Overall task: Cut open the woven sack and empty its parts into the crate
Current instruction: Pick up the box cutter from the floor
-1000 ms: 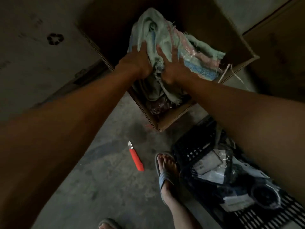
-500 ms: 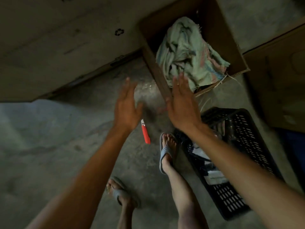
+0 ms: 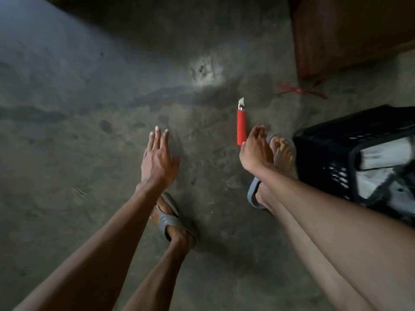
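Most of the view is bare grey concrete floor (image 3: pixel 89 153), stained and dimly lit, with one paler patch near the middle top. One brown cardboard box (image 3: pixel 348 30) stands at the top right, and only its near corner and wall show.

Below it, at the right edge, sits the black plastic crate (image 3: pixel 325 153), its walls a lattice of small holes. Clear-wrapped packets (image 3: pixel 386 151) with white labels lie inside; the print is too blurred to read.

Both forearms stretch forward over the floor. The left hand (image 3: pixel 158 162) hangs palm down with straight, spread fingers, holding nothing. The right hand (image 3: pixel 256 151) has its fingers loosely bent and close together, empty, just at the lower end of the knife; whether it touches the handle cannot be told.

Two feet in grey sandals (image 3: pixel 173 221) stand under the arms, the right one beside the crate.

The knife (image 3: pixel 241 126) lies flat on the floor left of the crate: a red handle, long axis running away from the person, its short metal blade (image 3: pixel 241 101) out and pointing to the far side. A red tie (image 3: pixel 299 90) lies by the box corner.
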